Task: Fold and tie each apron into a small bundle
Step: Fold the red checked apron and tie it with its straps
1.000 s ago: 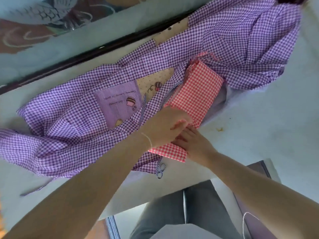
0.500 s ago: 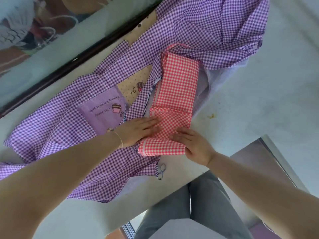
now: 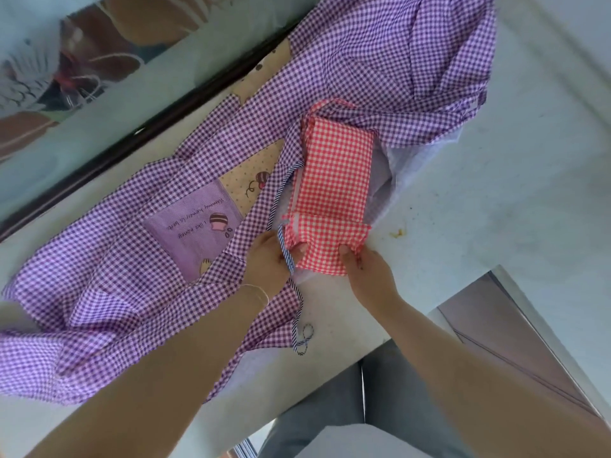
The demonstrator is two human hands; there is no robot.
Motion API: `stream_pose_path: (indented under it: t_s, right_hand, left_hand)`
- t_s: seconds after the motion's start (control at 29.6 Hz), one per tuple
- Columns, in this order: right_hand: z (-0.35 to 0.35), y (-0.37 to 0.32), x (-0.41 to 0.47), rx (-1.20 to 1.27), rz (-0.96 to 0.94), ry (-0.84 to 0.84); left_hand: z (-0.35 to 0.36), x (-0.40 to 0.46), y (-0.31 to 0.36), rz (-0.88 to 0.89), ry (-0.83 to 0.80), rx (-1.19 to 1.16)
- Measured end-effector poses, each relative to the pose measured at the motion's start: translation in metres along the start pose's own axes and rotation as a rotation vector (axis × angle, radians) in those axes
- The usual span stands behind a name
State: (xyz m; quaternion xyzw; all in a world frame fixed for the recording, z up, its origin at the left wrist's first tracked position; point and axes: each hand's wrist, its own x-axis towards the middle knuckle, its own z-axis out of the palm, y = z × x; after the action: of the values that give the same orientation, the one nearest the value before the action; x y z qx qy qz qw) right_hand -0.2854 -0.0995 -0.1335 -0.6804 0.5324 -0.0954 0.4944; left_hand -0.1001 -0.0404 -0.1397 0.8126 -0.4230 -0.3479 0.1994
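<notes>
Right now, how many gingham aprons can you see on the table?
2. A folded red-and-white gingham apron lies near the table's front edge, its near end pinched by both hands. A large purple-and-white gingham apron lies spread beneath and around it. Its folds could hide another.

A pale, speckled counter (image 3: 479, 226) fills the middle and the 3 o'clock side. A small yellowish crumb (image 3: 397, 232) lies on it, just right of centre. A dark strip (image 3: 158, 127) runs along the counter's far edge from 9 o'clock up toward 12. Beyond it, at 10 to 11 o'clock, is a glossy surface with a blurred brown and white picture (image 3: 66, 67). Grey trousers (image 3: 347, 398) show at 6 o'clock. A greyish-purple panel (image 3: 515, 352) sits at 4 o'clock.
</notes>
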Motion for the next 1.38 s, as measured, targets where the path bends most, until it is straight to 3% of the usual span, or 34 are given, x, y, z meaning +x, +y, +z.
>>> stream_pose_path:
  t_s: [0.14,0.27,0.44,0.47,0.51,0.57,0.64,0.78,0.98,1.05,1.11,1.18,1.25,1.32,1.38]
  right_hand:
    - [-0.003,-0.009,0.017,-0.206,0.096,0.018]
    - [-0.003,-0.010,0.030,-0.380,0.144,0.046]
    - [-0.006,-0.006,0.031,-0.247,0.231,0.123]
    - [-0.007,-0.003,0.028,-0.258,0.195,0.198]
    - [-0.009,-0.001,0.026,-0.363,0.034,0.306]
    - [-0.006,0.008,0.024,-0.581,-0.500,0.445]
    - [-0.009,0.020,0.027,-0.679,-0.822,0.282]
    - [-0.042,0.035,0.053,-0.764,-0.799,-0.151]
    - [-0.076,0.015,0.066,-0.572,-0.772,-0.316]
    - [-0.076,0.014,0.064,-0.602,-0.783,-0.362]
    - [-0.074,0.017,0.062,-0.688,-0.799,-0.379]
    - [-0.070,0.022,0.062,-0.740,-0.830,-0.388]
    - [-0.069,0.022,0.065,-0.754,-0.847,-0.425]
    - [-0.069,0.022,0.066,-0.743,-0.884,-0.433]
    - [-0.069,0.022,0.067,-0.727,-0.919,-0.460]
  left_hand:
    - [0.006,0.009,0.017,-0.159,0.111,0.032]
    - [0.008,0.018,0.023,-0.122,0.112,0.211]
    - [0.009,0.025,0.028,-0.114,0.069,0.374]
    - [0.008,0.025,0.029,-0.128,0.058,0.384]
    - [0.008,0.026,0.030,-0.137,0.056,0.390]
    - [0.006,0.027,0.031,-0.170,0.030,0.396]
    - [0.005,0.030,0.033,-0.194,-0.015,0.411]
    - [-0.010,0.040,0.047,-0.346,-0.204,0.217]
    - [-0.035,0.031,0.056,-0.514,-0.390,-0.155]
    - [-0.046,0.026,0.049,-0.563,-0.360,-0.285]
    - [-0.055,0.031,0.045,-0.570,-0.088,-0.399]
    - [-0.056,0.040,0.053,-0.506,0.080,-0.358]
    - [-0.049,0.048,0.074,-0.427,0.005,-0.338]
    - [-0.032,0.058,0.086,-0.381,-0.102,-0.193]
    - [-0.018,0.068,0.087,-0.406,-0.105,0.025]
